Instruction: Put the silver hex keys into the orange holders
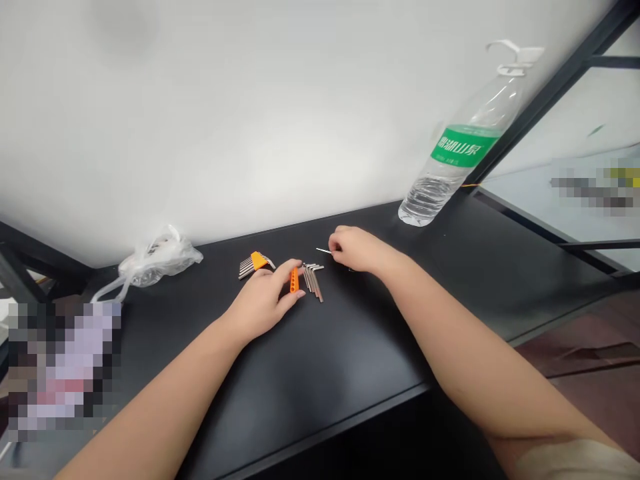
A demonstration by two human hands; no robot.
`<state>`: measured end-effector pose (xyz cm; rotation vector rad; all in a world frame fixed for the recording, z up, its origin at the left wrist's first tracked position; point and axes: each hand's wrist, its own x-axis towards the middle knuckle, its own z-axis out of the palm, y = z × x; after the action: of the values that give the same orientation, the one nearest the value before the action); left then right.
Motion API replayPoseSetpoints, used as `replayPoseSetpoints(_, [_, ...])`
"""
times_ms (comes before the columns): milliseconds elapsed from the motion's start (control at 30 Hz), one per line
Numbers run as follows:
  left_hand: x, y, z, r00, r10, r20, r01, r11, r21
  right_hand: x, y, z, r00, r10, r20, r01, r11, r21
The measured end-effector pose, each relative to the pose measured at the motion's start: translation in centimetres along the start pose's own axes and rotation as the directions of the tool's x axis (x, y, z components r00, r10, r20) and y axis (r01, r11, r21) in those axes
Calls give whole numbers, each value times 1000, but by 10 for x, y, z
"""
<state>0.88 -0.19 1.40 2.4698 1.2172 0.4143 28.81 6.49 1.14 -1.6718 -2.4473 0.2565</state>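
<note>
My left hand grips an orange hex key holder between thumb and fingers, with a row of round holes showing in its face. Just right of it, several loose metal hex keys lie side by side on the black shelf. My right hand is closed in a pinch on a thin hex key, whose straight end points left; the rest of it is mostly covered by the fingers. Behind my left hand lies a second orange holder filled with several hex keys.
A large water bottle with a green label stands at the back right, against the wall. At the back left sits a clear plastic bag. Dark metal frame posts rise at both sides. The black shelf ends at a front edge.
</note>
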Motion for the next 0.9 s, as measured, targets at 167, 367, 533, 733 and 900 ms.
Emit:
replayPoseSetpoints(167, [1, -9, 2, 986, -142, -91, 138, 989, -52, 5, -19, 6, 1000, 17, -4, -17, 999, -47])
replayPoseSetpoints(367, [0, -8, 2, 996, -56, -75, 48, 993, -107, 11, -22, 7, 986, -116, -118, 134, 979, 153])
replayPoseSetpoints(533, [-2, -4, 1, 951, -165, -262, 125, 979, -163, 8, -35, 2, 937, -271, -222, 334, 881, 334])
replayPoseSetpoints(733, [1, -7, 4, 949, -193, -249, 172, 980, -103, 10, -50, 13, 885, -447, -129, 464, 832, 304])
replayPoseSetpoints(900, [2, -8, 6, 991, -73, -109, 68, 997, -42, 16, -41, 12, 934, -315, -166, 355, 865, 354])
